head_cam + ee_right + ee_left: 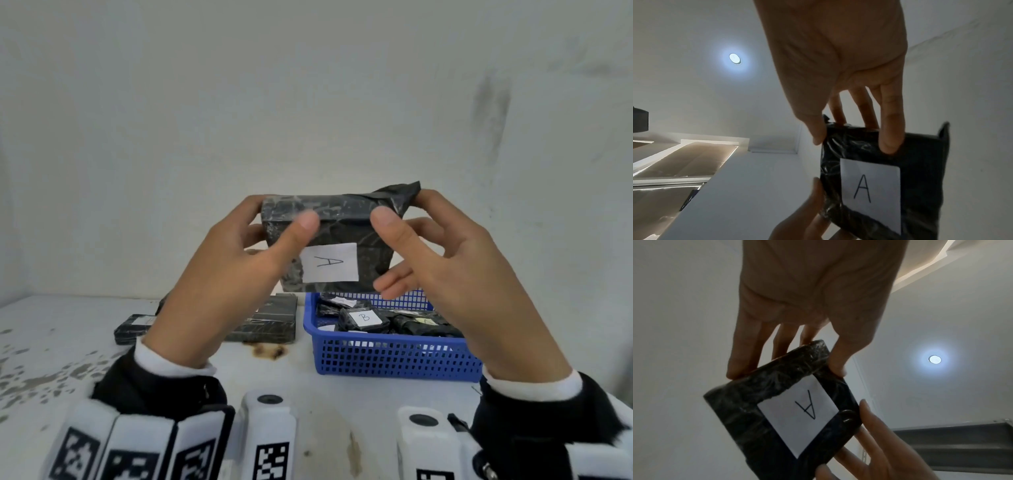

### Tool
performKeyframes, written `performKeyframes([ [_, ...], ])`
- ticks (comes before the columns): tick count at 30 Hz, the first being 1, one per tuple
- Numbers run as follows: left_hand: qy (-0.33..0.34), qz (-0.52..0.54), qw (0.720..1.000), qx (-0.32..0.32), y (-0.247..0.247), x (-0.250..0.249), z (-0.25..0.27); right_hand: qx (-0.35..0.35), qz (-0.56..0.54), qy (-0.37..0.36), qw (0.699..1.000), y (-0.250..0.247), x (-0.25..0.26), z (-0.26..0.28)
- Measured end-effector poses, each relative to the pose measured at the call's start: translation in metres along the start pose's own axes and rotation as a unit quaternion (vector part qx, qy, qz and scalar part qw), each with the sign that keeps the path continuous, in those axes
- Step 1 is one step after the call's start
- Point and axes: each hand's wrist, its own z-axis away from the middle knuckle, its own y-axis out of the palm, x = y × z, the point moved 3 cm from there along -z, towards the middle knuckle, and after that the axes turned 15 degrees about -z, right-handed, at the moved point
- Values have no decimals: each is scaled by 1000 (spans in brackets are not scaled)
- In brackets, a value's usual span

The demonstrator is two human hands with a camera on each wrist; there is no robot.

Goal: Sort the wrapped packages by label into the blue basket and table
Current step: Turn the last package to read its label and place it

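I hold a black plastic-wrapped package [342,233] up in front of me, its white label marked "A" [329,263] facing me. My left hand [239,260] grips its left end, thumb on the front and fingers behind. My right hand [445,253] pinches its right upper corner the same way. The left wrist view shows the package [748,405] and its label [799,410] below my left hand [797,344]. The right wrist view shows the package [920,162] under my right hand [851,123]. The blue basket [394,359] sits on the table below, holding several black packages, one labelled "B" [365,317].
Two or three flat black packages [270,322] lie on the white table [308,394] left of the basket, partly hidden by my left hand. A brown stain [269,351] marks the table. A pale wall stands close behind.
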Motion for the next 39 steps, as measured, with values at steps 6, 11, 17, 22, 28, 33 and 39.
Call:
performKeyframes([
  [6, 15, 17, 1000, -6, 3, -5, 2, 2, 2, -6, 1000, 3, -3, 0],
  [11, 13, 28, 999, -5, 4, -3, 2, 7, 6, -21, 1000, 6, -1, 2],
  [17, 9, 34, 999, 8, 9, -3, 2, 3, 17, -36, 999, 8, 4, 5],
  [22, 10, 38, 999, -1, 8, -2, 1, 4, -3, -35, 999, 7, 2, 3],
  [28, 13, 41, 999, -15, 8, -1, 0, 3, -11, -21, 1000, 5, -1, 1],
  [33, 26, 37, 999, -24, 9, -1, 0, 3, 5, -33, 999, 4, 0, 2],
  [39, 7, 35, 999, -8, 16, -7, 3, 6, 10, -42, 999, 6, -1, 3],
])
